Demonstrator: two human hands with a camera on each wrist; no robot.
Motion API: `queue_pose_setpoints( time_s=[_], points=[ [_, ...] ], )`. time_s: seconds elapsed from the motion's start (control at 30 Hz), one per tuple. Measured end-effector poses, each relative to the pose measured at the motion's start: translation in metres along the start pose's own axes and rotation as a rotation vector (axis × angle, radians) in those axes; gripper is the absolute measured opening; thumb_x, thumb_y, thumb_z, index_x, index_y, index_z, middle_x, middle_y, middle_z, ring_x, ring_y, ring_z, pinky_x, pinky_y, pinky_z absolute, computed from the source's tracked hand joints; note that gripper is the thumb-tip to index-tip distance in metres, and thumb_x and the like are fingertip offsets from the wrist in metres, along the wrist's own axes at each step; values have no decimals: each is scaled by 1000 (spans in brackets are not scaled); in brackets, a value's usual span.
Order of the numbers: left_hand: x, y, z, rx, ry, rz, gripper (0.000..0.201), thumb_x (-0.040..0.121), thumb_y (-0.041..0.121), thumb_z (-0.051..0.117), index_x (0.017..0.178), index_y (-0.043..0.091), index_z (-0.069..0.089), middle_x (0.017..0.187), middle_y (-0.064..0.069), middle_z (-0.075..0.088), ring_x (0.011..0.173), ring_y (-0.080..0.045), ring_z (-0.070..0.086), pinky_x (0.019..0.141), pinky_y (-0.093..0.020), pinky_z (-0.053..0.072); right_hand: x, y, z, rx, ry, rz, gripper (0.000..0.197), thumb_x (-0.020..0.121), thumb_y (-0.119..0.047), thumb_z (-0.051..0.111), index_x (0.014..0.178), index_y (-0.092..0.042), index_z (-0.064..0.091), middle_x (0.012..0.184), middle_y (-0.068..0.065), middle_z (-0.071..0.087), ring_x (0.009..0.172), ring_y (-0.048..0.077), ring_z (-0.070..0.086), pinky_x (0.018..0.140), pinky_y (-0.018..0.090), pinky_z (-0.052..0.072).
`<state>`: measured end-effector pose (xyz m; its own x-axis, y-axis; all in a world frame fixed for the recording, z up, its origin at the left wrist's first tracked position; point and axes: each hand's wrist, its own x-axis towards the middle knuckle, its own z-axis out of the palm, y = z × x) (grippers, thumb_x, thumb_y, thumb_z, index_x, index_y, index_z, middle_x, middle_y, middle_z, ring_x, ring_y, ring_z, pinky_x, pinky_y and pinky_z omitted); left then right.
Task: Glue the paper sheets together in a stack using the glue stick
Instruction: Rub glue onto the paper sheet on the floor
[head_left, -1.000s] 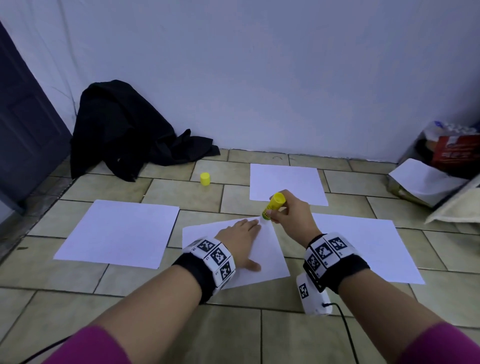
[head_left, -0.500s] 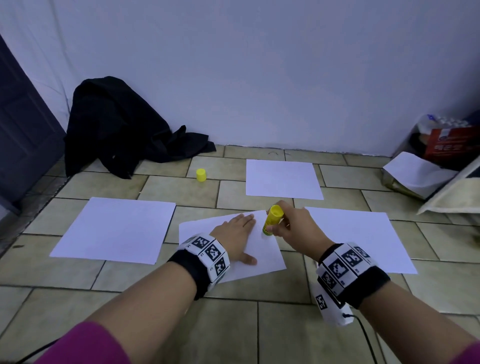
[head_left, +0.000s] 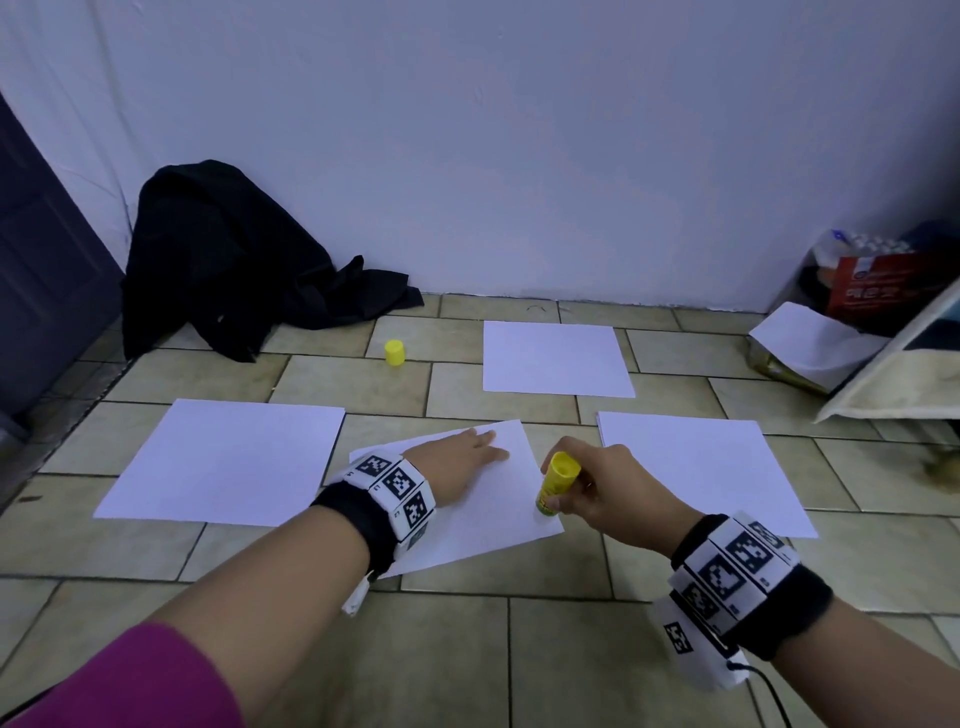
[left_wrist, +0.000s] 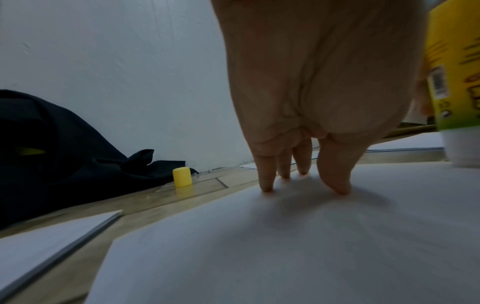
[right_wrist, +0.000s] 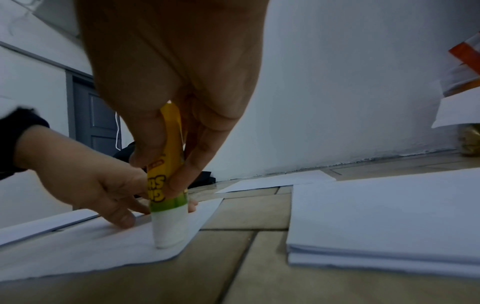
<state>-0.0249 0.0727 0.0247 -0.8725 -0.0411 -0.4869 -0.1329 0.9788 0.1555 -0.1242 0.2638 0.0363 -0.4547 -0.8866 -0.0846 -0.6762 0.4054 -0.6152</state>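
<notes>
Head view looks down; both low wrist views share the paper sheet (left_wrist: 285, 236).

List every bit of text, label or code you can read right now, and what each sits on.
Glue stick in the right hand: big yellow letters, partly hidden by fingers, "GL" and "ST" legible; probably "GLUE STICK".
Same glue stick, left wrist view: barcode and small print, too blurred to read.
Red box at far right: white print, too blurred to read.
Wristbands: black-and-white square marker codes, no readable words.
Paper sheets: blank.

glue stick (left_wrist: 453, 67): cut by right edge | box (head_left: 883, 291) print: too blurred to read | centre sheet (head_left: 467, 514): partly hidden under left hand (head_left: 457, 462)
</notes>
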Motion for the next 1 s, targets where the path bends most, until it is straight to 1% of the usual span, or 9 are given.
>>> queue_pose_setpoints(
  time_s=[0.17,0.27,0.33,0.4,0.5,0.67,0.77,0.87,1.0],
  points=[
    [-5,-3,-1,78,11,-62,61,97,11,44,151,23,19,157,-4,16,143,-23,20,107,-43,37,0,3,-17,47,10,33,20,80,-13,75,93,-8,62,71,-9,63,58,-2,59,57,11,44],
    [-8,-2,2,92,109,-183,54,95,32,52,141,14,32,141,-7,36,131,-25,34,96,-41,43,5,6,-30,178,143,61,16,78,-9,75,85,-4,61,74,3,70,60,12,66,63,26,55],
    [-10,-4,6,129,181,-177,55,94,41,51,136,10,36,139,-7,36,131,-26,32,99,-38,37,10,9,-34,246,234,87,17,79,-7,76,82,-1,60,74,8,72,61,18,68,63,30,56],
    [-10,-9,11,127,240,-13,49,95,37,49,136,13,37,144,-5,32,138,-25,23,106,-36,30,17,11,-35,285,302,119,19,79,-9,76,83,0,60,73,9,71,62,23,68,64,30,57],
    [-13,-14,17,85,120,108,56,98,39,45,148,25,26,157,1,17,143,-18,15,110,-36,30,27,12,-31,337,347,167,21,80,-9,76,87,2,60,74,8,69,61,22,68,62,26,57],
    [-17,-15,11,133,132,-14,70,89,62,48,147,27,31,145,-1,32,133,-19,29,100,-38,39,47,2,-19,334,347,204,20,81,-11,74,87,-1,57,76,11,67,59,19,65,57,20,53],
    [-17,-16,13,145,180,-48,72,82,64,56,133,14,43,134,-4,38,127,-20,33,95,-39,42,67,-5,-9,294,343,225,22,82,-16,73,83,-11,52,81,11,67,68,24,66,68,33,55],
    [-16,-14,20,55,194,-130,71,82,62,57,127,10,40,133,-5,38,123,-22,37,91,-41,44,86,-14,3,277,344,242,23,83,-20,71,91,-11,51,94,12,65,87,29,65,80,43,55],
    [-13,-5,30,-41,218,-201,66,87,57,54,128,8,39,136,-7,35,123,-24,35,90,-41,44,105,-29,16,287,321,224,24,87,-17,66,104,-7,53,98,9,60,89,22,59,76,33,52]
  ],
)
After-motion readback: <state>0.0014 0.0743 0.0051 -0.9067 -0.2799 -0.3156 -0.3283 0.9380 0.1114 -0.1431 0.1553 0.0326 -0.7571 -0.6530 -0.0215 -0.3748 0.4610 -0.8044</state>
